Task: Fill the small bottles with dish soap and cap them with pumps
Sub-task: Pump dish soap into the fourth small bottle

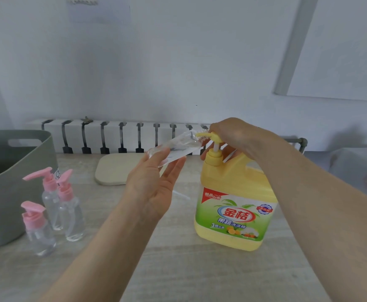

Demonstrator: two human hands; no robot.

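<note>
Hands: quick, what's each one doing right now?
Left hand: holding small bottle.
Right hand: gripping yellow pump.

The left hand [154,188] is turned palm up, thumb and fingers holding a small bottle [174,149] by its lower end, with the neck slanting up beyond the grip. The right hand [232,136] arches palm down, fingers curled over a pump head [211,136]. Both bare forearms reach forward.
</note>
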